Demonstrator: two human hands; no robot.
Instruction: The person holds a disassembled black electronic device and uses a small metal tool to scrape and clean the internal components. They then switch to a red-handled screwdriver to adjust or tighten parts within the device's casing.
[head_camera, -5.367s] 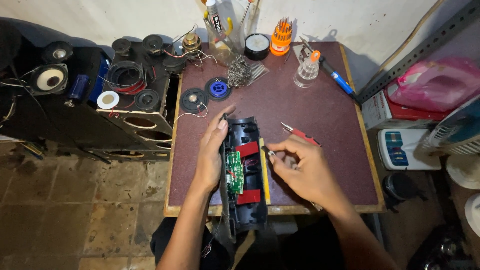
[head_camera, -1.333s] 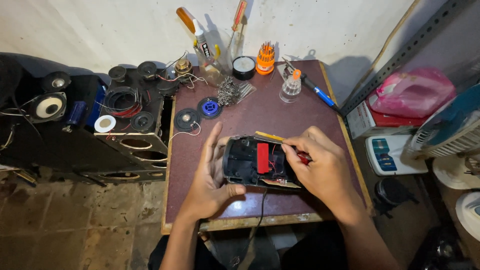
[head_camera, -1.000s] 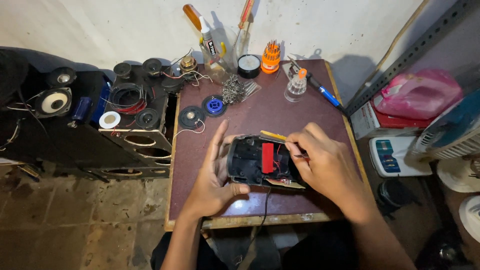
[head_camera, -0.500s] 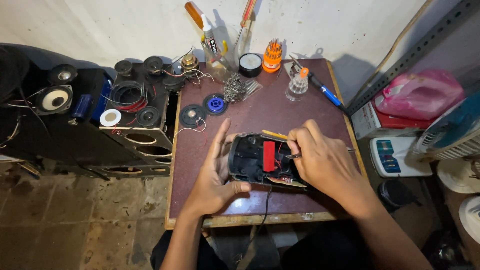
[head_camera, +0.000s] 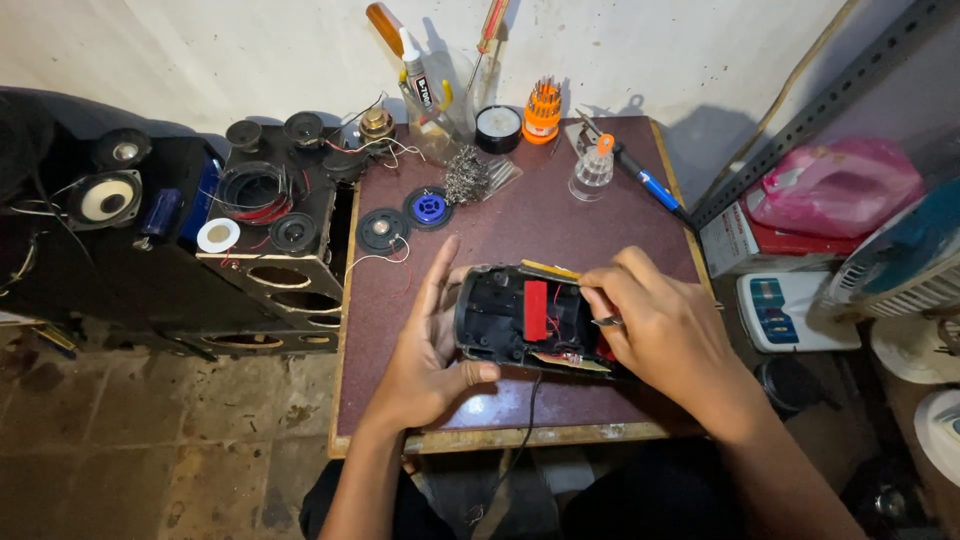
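two hands at one item: an opened black speaker housing (head_camera: 530, 318), lying crosswise near the front edge of the maroon bench (head_camera: 520, 215), roughly centred.

change noted: some seconds ago the housing lay lengthwise, pointing away from the person, with a green circuit board showing between two red parts. it has since been turned a quarter turn and has kept that lie through the last second. the view has also shifted slightly. judged meaning: work has passed from the board side to the right end of the casing.

left hand (head_camera: 430, 345): fingers apart and extended, palm against the rounded left end of the housing, thumb hooked under its near edge; bracing rather than gripping.

right hand (head_camera: 665, 335): fingers drawn together over the right end, pinched on a slim metal tool (head_camera: 606, 321), mostly hidden; its kind cannot be told.

condition of housing: black plastic shell, open face up, dark cavity; one upright red block (head_camera: 536, 310) at centre; yellow strip (head_camera: 550, 269) along the far edge; pale board edge along the near side; thin black cable (head_camera: 524, 415) trailing off the front of the bench.

surroundings: small loose speaker drivers (head_camera: 428, 208) and a wire tangle (head_camera: 466, 180) behind; orange screwdriver set (head_camera: 542, 108); small clear bottle (head_camera: 593, 168); blue-handled tool (head_camera: 645, 185); black speaker cabinet (head_camera: 275, 230) to the left.
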